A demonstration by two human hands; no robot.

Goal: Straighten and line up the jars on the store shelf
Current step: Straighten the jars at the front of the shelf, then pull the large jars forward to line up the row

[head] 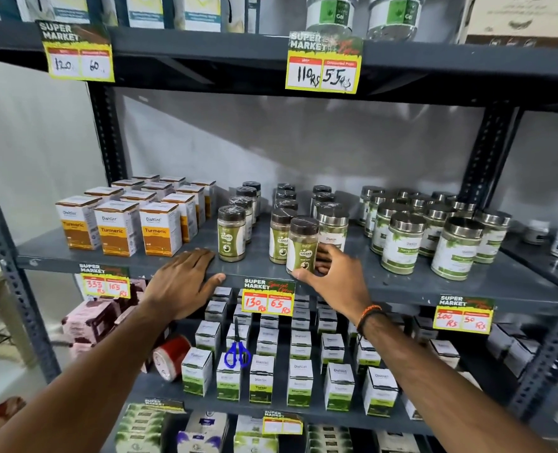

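Small brown-capped jars with green labels stand in three front-to-back rows on the grey middle shelf [418,286]. My right hand [333,273] grips the front jar [302,245] of the right row near the shelf's front edge; that jar leans slightly left. The middle row's front jar [279,237] stands just behind it, partly covered. The left row's front jar [231,233] stands upright and alone. My left hand [182,282] lies flat on the shelf's front edge, left of that jar, holding nothing.
Orange turmeric boxes [119,227] fill the shelf's left. Larger steel-lidded jars [401,243] crowd the right, one directly behind my right hand. Price tags [267,299] hang from the edge. Below, white boxes, blue scissors [237,354] and a red tape roll [169,354].
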